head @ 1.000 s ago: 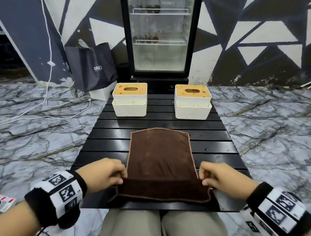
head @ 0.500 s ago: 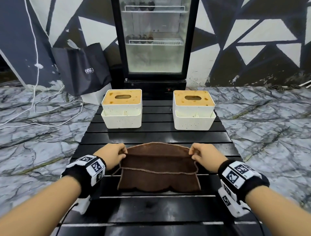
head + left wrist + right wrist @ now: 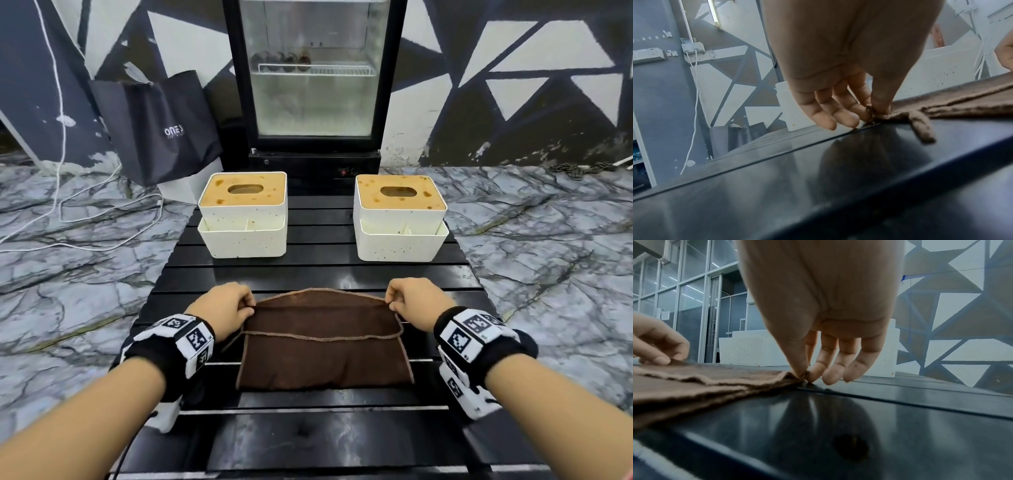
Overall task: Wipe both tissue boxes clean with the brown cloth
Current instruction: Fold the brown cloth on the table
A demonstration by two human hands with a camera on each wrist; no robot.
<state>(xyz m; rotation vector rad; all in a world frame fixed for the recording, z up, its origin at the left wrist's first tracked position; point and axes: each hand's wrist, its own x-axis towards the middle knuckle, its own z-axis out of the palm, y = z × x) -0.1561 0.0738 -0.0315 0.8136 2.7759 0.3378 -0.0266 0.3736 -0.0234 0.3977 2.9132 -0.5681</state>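
Your cloth [image 3: 323, 356] is dark brown with a paler tan stitched edge. Beyond the cloth, both tissue boxes [image 3: 244, 214] [image 3: 400, 219] are cream-white with fine dark speckles, their tops orange-tan and blotched with darker brown spots. The table [image 3: 308, 274] under the cloth is glossy black in slats. Your wristbands [image 3: 186, 339] are black with white panels carrying black square codes. Around the table, the floor [image 3: 68, 291] is grey-white marble with dark veins, and the wall [image 3: 513, 85] shows white and dark triangles.
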